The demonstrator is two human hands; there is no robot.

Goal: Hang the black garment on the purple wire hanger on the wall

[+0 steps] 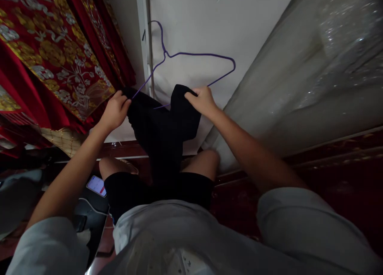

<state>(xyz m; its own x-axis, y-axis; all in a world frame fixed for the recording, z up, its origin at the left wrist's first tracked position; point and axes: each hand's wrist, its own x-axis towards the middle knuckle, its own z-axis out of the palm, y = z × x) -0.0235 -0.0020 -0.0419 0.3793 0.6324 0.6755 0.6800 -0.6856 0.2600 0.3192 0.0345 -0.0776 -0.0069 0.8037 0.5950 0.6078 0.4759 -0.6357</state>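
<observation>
A black garment (163,125) hangs in front of me, draped partly over a purple wire hanger (191,55) that rests against a white wall. My left hand (115,109) pinches the garment's upper left edge with closed fingers. My right hand (201,99) grips its upper right edge, close to the hanger's lower bar. The cloth sags between both hands and drops toward my knees.
Red and gold embroidered fabric (50,48) hangs at the left. A silvery plastic-covered garment (314,75) fills the right side. A lit phone (96,185) lies low at the left, beside my black shorts (128,193). The floor is dark red.
</observation>
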